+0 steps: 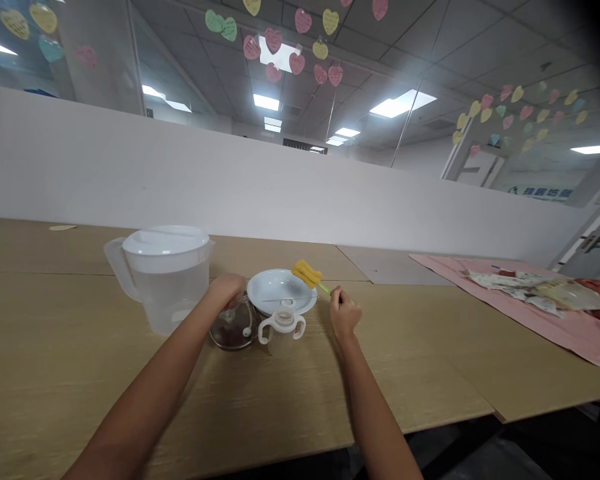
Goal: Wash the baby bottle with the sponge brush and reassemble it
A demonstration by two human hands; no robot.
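Observation:
My right hand [346, 312] is closed round the green handle of a bottle brush with a yellow sponge head [307, 273]. The sponge is held up over the right rim of a white bowl [263, 283]. In front of the bowl stands a clear baby bottle [281, 341] with two white side handles and an open top. My left hand [227, 291] is closed and reaches down over a round clear dish with a dark bottom [234, 337]; its fingertips are hidden. Small clear and white parts lie in that dish. A thin straw or rod [293, 299] crosses the bowl.
A large lidded plastic pitcher [173, 293] with water stands left of the dish, close to my left forearm. On the right, a pink cloth [460, 283] carries crumpled packaging [540, 293]. A white wall [255, 193] rises behind the wooden table [420, 347].

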